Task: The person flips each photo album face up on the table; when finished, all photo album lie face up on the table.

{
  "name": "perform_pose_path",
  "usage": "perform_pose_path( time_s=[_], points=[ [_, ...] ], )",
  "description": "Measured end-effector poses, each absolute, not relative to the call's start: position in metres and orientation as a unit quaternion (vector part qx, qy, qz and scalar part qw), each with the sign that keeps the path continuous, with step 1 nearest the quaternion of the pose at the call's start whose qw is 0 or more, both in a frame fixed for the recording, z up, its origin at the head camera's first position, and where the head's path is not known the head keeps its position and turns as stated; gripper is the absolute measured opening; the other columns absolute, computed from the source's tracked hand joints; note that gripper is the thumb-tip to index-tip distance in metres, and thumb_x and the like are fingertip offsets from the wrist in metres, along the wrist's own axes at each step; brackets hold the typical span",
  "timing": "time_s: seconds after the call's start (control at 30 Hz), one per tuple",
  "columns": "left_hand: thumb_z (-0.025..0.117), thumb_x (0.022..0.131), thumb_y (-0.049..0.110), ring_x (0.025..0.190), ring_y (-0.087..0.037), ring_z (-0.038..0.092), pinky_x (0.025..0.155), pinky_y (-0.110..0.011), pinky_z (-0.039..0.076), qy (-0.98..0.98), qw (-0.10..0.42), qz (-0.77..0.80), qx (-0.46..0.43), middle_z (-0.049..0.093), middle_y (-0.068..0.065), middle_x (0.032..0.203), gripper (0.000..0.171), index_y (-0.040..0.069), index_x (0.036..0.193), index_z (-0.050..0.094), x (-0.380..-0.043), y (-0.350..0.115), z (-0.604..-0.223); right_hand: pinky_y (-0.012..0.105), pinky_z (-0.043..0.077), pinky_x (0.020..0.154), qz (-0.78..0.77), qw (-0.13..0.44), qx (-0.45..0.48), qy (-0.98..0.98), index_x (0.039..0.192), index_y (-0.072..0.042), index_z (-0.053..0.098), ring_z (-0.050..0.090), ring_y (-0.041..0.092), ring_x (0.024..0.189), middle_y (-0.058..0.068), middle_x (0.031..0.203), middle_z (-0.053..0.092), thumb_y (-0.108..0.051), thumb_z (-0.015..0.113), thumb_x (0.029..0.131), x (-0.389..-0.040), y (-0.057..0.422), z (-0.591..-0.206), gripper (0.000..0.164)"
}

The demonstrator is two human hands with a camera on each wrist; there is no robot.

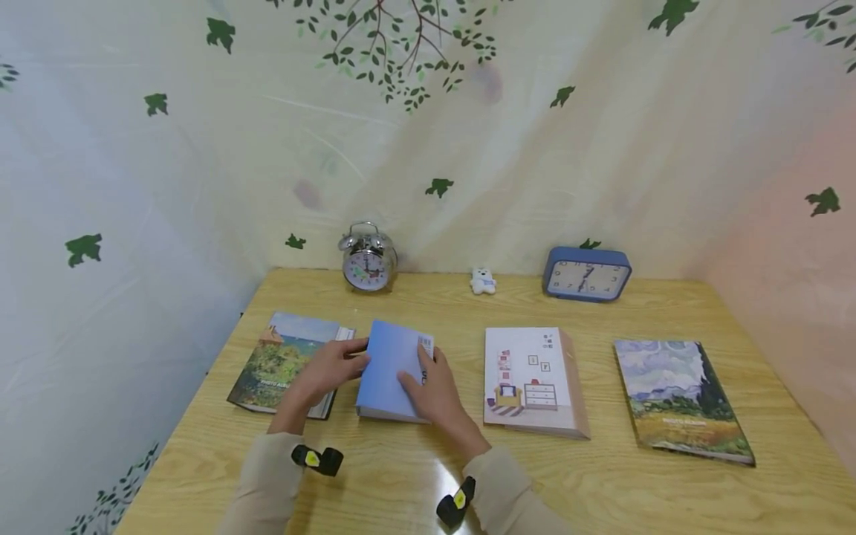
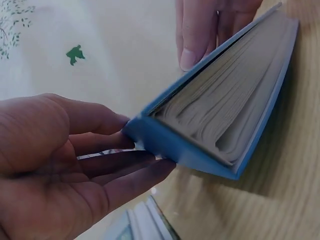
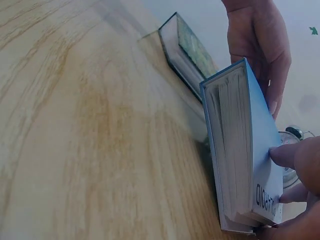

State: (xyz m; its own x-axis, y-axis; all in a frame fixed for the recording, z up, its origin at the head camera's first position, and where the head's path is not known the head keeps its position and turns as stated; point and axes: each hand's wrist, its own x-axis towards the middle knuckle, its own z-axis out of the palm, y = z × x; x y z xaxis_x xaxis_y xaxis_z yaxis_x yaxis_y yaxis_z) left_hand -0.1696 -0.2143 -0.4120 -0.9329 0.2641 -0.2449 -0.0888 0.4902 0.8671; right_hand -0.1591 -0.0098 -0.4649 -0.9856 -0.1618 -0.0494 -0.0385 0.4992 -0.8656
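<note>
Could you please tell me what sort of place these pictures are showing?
It looks like an indoor tabletop set, perhaps arranged for recording: a wood-grain table, a leaf-printed backdrop behind it, and a twin-bell alarm clock near its far edge.

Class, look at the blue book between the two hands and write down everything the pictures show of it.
The blue book is thick and closed, with smooth, stiff-looking light blue covers around pale pages. Its upper face bears a barcode and dark lettering, partly hidden by the right hand, whose thumb presses the cover. The left hand touches the spine on the opposite side. Whether the book is lifted off the table is unclear.
</note>
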Motion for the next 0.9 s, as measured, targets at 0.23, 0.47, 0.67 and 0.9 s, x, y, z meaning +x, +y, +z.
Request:
perform_pose_path(
  time_s=[0.23,0.47,0.67,0.9],
  points=[
    [0.046,0.101,0.011,0.128,-0.036,0.049,0.098,-0.041,0.048,0.842,0.181,0.508,0.028,0.038,-0.022,0.148,0.048,0.001,0.147,0.035,-0.171,-0.217,-0.425,0.057,0.028,0.111,-0.459,0.048,-0.077,0.884,0.146,0.0,0.036,0.024,0.048,0.139,0.032,0.152,0.02,-0.029,0.062,0.093,-0.155,-0.014,-0.468,0.065],
    [0.045,0.101,0.009,0.129,-0.036,0.047,0.099,-0.042,0.048,0.837,0.178,0.518,0.019,0.04,-0.023,0.146,0.046,0.0,0.145,0.037,-0.174,-0.221,-0.434,0.056,0.028,0.111,-0.439,0.044,-0.085,0.893,0.146,0.001,0.036,0.023,0.048,0.14,0.031,0.153,0.019,-0.029,0.061,0.093,-0.153,-0.017,-0.468,0.066],
    [0.046,0.101,0.013,0.131,-0.037,0.046,0.101,-0.044,0.046,0.843,0.173,0.509,0.015,0.039,-0.023,0.147,0.047,-0.001,0.145,0.037,-0.174,-0.222,-0.435,0.055,0.028,0.112,-0.435,0.053,-0.083,0.895,0.146,0.0,0.035,0.022,0.045,0.141,0.029,0.154,0.019,-0.03,0.06,0.094,-0.151,-0.017,-0.465,0.065],
    [0.045,0.102,0.026,0.132,-0.035,0.043,0.104,-0.049,0.042,0.877,0.08,0.472,-0.029,0.045,-0.019,0.144,0.048,0.003,0.144,0.04,-0.173,-0.216,-0.426,0.056,0.026,0.113,-0.437,0.035,-0.079,0.895,0.147,-0.004,0.035,0.022,0.042,0.142,0.024,0.155,0.02,-0.032,0.059,0.094,-0.154,-0.005,-0.454,0.065]
  ],
)
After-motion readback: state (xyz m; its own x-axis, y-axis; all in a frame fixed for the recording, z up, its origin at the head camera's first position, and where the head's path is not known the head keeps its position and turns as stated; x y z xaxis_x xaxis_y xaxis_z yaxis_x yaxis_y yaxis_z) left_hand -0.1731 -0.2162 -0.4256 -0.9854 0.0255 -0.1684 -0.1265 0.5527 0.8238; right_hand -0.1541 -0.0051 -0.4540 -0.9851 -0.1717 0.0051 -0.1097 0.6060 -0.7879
